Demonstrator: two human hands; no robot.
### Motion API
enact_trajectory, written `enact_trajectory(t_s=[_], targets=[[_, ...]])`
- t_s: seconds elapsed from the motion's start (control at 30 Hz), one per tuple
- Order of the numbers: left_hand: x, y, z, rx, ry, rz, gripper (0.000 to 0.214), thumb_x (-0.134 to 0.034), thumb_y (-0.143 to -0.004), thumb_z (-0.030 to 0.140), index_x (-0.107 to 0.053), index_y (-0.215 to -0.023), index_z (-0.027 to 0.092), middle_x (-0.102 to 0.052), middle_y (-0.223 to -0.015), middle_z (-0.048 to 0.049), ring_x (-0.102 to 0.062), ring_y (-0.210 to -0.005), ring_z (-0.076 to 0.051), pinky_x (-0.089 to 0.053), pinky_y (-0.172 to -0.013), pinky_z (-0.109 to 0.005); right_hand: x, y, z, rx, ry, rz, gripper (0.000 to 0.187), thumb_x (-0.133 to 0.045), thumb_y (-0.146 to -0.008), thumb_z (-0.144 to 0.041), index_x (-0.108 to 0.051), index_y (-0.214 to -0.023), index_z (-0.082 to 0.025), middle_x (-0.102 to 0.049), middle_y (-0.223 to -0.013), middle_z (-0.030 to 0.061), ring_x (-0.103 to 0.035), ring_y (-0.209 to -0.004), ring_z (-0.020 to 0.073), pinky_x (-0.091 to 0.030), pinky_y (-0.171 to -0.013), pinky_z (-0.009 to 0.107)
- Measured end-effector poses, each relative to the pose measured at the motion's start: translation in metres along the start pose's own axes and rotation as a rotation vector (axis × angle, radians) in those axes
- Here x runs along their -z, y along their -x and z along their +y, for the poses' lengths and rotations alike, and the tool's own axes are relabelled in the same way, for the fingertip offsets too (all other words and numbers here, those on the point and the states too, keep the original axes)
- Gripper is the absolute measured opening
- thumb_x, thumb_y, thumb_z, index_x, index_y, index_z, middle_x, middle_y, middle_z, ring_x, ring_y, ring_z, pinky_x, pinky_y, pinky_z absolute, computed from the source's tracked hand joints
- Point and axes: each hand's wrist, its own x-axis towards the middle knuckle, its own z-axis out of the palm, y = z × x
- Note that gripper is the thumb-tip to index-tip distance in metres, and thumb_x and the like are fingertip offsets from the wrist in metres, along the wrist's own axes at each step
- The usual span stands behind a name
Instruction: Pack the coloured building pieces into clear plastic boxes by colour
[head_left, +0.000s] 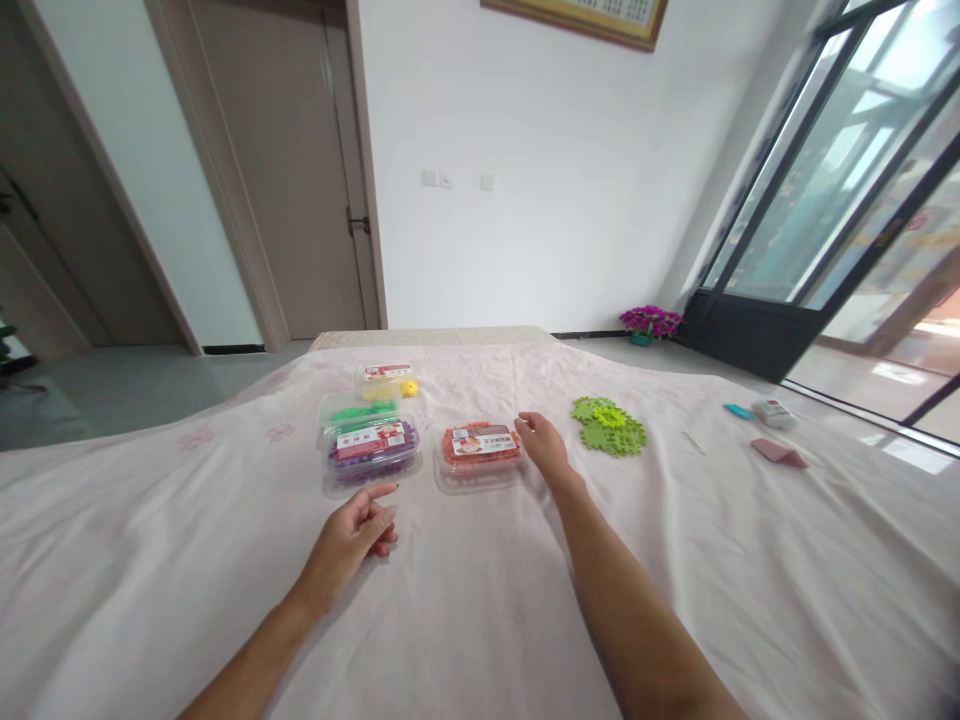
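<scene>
My right hand (pixel 544 446) reaches out over the pale pink cloth (pixel 480 600) and touches the right end of a clear box of orange-red pieces (pixel 480 452); its fingers are loosely curled and hold nothing. My left hand (pixel 352 535) rests on the cloth just below a clear box of purple pieces (pixel 371 452), index finger pointing out, the other fingers curled, nothing in it. Behind the purple box lie a box of green pieces (pixel 358 410) and a box of yellow pieces (pixel 388 382). A flat cluster of green gear-like pieces (pixel 609 425) lies right of my right hand.
At the far right of the cloth lie a small teal item (pixel 739 411), a white packet (pixel 774 412), a reddish wedge (pixel 780 452) and a thin stick (pixel 694 442). A pot of purple flowers (pixel 649 322) stands on the floor by the glass door.
</scene>
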Motion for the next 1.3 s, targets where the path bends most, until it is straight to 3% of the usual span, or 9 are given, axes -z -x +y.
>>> enact_trajectory(t_s=[0.07, 0.17, 0.23, 0.43, 0.53, 0.77, 1.0, 1.17, 1.3], targets=[[-0.003, -0.001, -0.005, -0.061, -0.067, 0.034, 0.053, -0.069, -0.077, 0.052, -0.064, -0.116, 0.016, -0.059, -0.070, 0.0019, -0.064, -0.067, -0.017, -0.051, -0.056, -0.026, 0.006, 0.003, -0.012, 0.155, 0.217, 0.039, 0.042, -0.055, -0.089, -0.043, -0.065, -0.121, -0.020, -0.063, -0.125, 0.0117, -0.054, -0.118, 0.0261, -0.039, -0.101, 0.040], [0.000, -0.003, -0.011, -0.130, -0.182, 0.099, 0.046, -0.064, -0.081, 0.051, -0.067, -0.111, 0.016, -0.065, -0.074, -0.0006, -0.066, -0.074, -0.019, -0.053, -0.066, -0.028, 0.000, 0.018, -0.035, 0.458, 0.468, -0.273, 0.059, -0.069, -0.080, -0.050, -0.057, -0.134, -0.029, -0.059, -0.134, 0.0067, -0.047, -0.126, 0.0276, -0.034, -0.106, 0.041], [0.005, -0.003, -0.014, -0.175, -0.256, 0.185, 0.045, -0.060, -0.084, 0.051, -0.066, -0.112, 0.017, -0.069, -0.081, -0.0026, -0.067, -0.080, -0.020, -0.053, -0.075, -0.032, -0.012, 0.031, -0.044, 0.525, 0.602, -0.424, 0.076, -0.077, -0.071, -0.049, -0.051, -0.140, -0.032, -0.053, -0.140, 0.0069, -0.043, -0.129, 0.0299, -0.034, -0.106, 0.043], [0.030, -0.011, -0.016, -0.396, -0.528, 0.577, 0.045, -0.054, -0.087, 0.047, -0.060, -0.123, 0.021, -0.065, -0.113, -0.0081, -0.062, -0.102, -0.025, -0.051, -0.090, -0.040, -0.036, 0.040, -0.042, 0.588, 0.740, -0.301, 0.058, -0.059, -0.092, -0.030, -0.041, -0.147, -0.036, -0.043, -0.151, 0.0043, -0.035, -0.136, 0.0246, -0.025, -0.112, 0.041], [0.041, -0.019, -0.018, -0.454, -0.693, 0.650, 0.052, -0.053, -0.087, 0.041, -0.053, -0.134, 0.020, -0.056, -0.128, -0.0113, -0.051, -0.124, -0.029, -0.043, -0.107, -0.046, -0.035, 0.027, -0.036, 0.605, 0.727, -0.304, 0.056, -0.058, -0.092, -0.030, -0.043, -0.146, -0.038, -0.044, -0.151, 0.0018, -0.036, -0.137, 0.0234, -0.025, -0.112, 0.039], [0.043, -0.029, -0.028, -0.346, -0.721, 0.519, 0.067, -0.055, -0.088, 0.035, -0.033, -0.151, 0.026, -0.037, -0.148, -0.0113, -0.031, -0.144, -0.030, -0.029, -0.119, -0.048, -0.042, -0.021, -0.021, 0.628, 0.687, -0.244, 0.048, -0.061, -0.092, -0.036, -0.052, -0.139, -0.038, -0.051, -0.147, -0.0007, -0.041, -0.135, 0.0212, -0.027, -0.111, 0.035], [0.041, -0.030, -0.024, -0.316, -0.736, 0.363, 0.066, -0.051, -0.090, 0.032, -0.031, -0.153, 0.029, -0.043, -0.146, -0.0091, -0.043, -0.137, -0.027, -0.035, -0.115, -0.045, -0.054, -0.067, -0.010, 0.495, 0.865, -0.100, 0.054, -0.040, -0.094, -0.011, -0.047, -0.143, -0.032, -0.046, -0.150, 0.0041, -0.036, -0.137, 0.0224, -0.019, -0.114, 0.044], [0.033, -0.027, -0.024, -0.378, -0.782, 0.309, 0.064, -0.047, -0.093, 0.032, -0.026, -0.154, 0.030, -0.042, -0.147, -0.0099, -0.041, -0.138, -0.027, -0.034, -0.114, -0.047, -0.063, -0.049, 0.002, 0.428, 0.887, 0.115, 0.069, -0.046, -0.084, -0.007, -0.035, -0.151, -0.020, -0.033, -0.156, 0.0121, -0.021, -0.143, 0.0297, -0.012, -0.116, 0.048], [0.015, -0.026, -0.023, -0.394, -0.801, 0.295, 0.064, -0.042, -0.095, 0.033, -0.021, -0.156, 0.028, -0.043, -0.143, -0.0131, -0.043, -0.135, -0.029, -0.037, -0.111, -0.050, -0.059, -0.015, 0.014, 0.460, 0.795, 0.121, 0.071, -0.046, -0.082, -0.009, -0.033, -0.151, -0.019, -0.028, -0.157, 0.0115, -0.021, -0.143, 0.0291, -0.018, -0.115, 0.044]])
